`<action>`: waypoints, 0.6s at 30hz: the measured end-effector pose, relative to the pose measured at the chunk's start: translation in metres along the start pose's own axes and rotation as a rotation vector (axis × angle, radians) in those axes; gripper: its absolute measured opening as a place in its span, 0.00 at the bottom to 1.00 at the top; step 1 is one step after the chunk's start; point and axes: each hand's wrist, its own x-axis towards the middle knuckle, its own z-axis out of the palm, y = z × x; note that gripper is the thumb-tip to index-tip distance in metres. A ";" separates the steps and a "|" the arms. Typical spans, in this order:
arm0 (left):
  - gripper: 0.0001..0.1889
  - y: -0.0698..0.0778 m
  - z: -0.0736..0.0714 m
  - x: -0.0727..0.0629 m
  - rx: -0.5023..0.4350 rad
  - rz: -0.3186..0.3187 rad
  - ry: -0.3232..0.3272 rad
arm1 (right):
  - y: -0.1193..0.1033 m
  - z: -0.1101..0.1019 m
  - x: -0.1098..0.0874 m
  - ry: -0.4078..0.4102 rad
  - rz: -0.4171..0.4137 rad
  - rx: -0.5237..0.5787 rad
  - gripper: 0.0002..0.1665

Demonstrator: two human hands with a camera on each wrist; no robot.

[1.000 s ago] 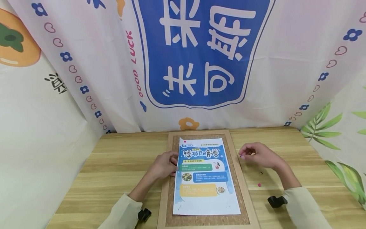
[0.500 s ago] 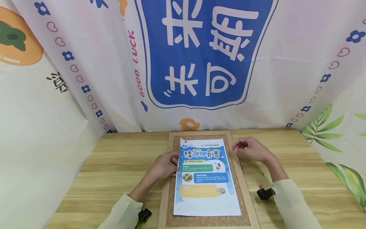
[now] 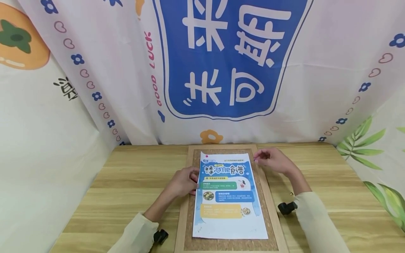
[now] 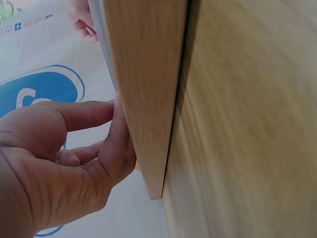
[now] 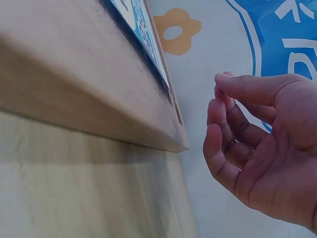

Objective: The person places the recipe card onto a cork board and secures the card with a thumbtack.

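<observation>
The poster (image 3: 231, 226) lies on the framed corkboard (image 3: 181, 228); the left hand (image 3: 185, 182) bends its fingers at the poster's left edge, whether pinching it one cannot tell. The right hand (image 3: 275, 161), near its upper right corner, pinches a tiny purplish thing (image 3: 255, 160).

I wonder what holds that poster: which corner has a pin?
The top left corner of the poster has the pink pin; the others show none.

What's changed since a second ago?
The bare right hand has moved up and left in the head view, to the top right of the wood-framed cork board, with what looks like a tiny purple piece in its pinch. Nothing was visibly taken or released. Unchanged: the bare left hand at the left edge of the blue-and-white printed paper sheet, and the round pink dot at the sheet's top left.
</observation>
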 end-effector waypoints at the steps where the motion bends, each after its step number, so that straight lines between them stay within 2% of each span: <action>1: 0.29 0.000 0.000 0.000 -0.003 -0.002 0.001 | -0.001 0.001 0.002 0.000 -0.001 0.005 0.12; 10: 0.28 0.002 -0.003 -0.001 0.008 -0.012 -0.004 | -0.006 0.008 0.015 0.003 -0.006 0.012 0.11; 18: 0.28 0.003 -0.001 -0.003 0.004 -0.003 -0.004 | -0.001 0.015 0.022 -0.016 0.013 0.025 0.11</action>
